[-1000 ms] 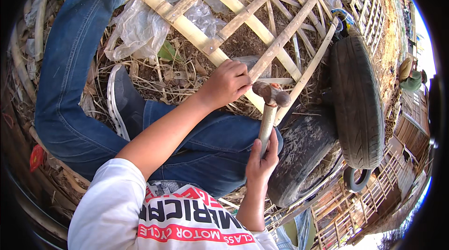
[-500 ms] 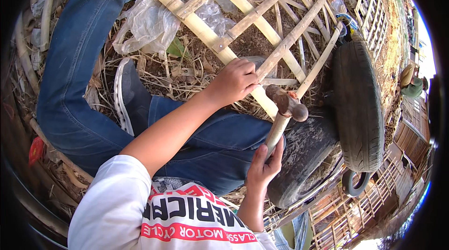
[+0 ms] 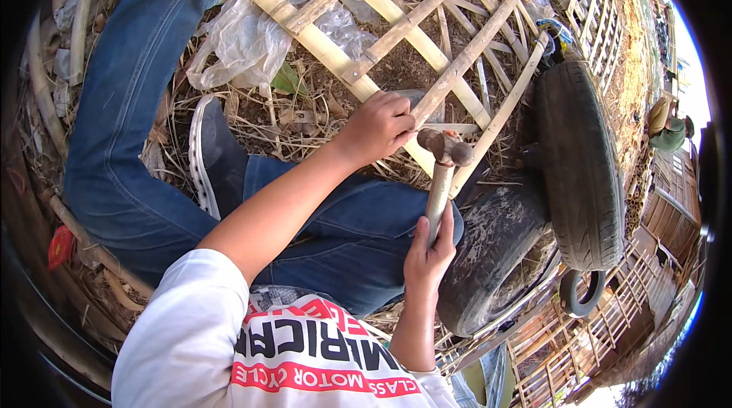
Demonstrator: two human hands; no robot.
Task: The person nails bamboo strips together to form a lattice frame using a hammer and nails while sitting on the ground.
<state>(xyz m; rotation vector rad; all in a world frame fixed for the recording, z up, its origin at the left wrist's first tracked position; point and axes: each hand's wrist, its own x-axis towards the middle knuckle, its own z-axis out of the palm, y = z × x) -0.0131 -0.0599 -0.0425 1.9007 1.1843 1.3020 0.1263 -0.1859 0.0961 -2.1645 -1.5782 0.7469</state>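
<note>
The bamboo lattice frame (image 3: 427, 34) lies flat on the ground (image 3: 305, 114), filling the far middle of the scene. Most of its thin slats already cross the 2 thick pale rails, so the frame looks well advanced; the near-right corner, where the hands are, seems to be the joint in hand, and whether a nail sits there I cannot tell.

The ground is bare dirt strewn with dry straw and leaf litter, with a crumpled clear plastic sheet (image 3: 244, 38) on the far left under the frame. A worn tyre (image 3: 579, 171) stands on edge at the right, and a second tyre (image 3: 488, 255) lies nearer beside it. More bamboo panels (image 3: 602, 4) lean at the far right, where another person (image 3: 671, 130) sits well apart. It is outdoors, in bright sun.

The person sits with jean-clad legs (image 3: 130, 126) bent around the work.

The left hand (image 3: 377, 130) rests on the frame's near-right corner, fingers curled down over a slat end. The right hand (image 3: 431, 244), its grip pressed around the wooden handle, holds the hammer (image 3: 442, 160) upright, its head just beside the left hand and above the slat.
</note>
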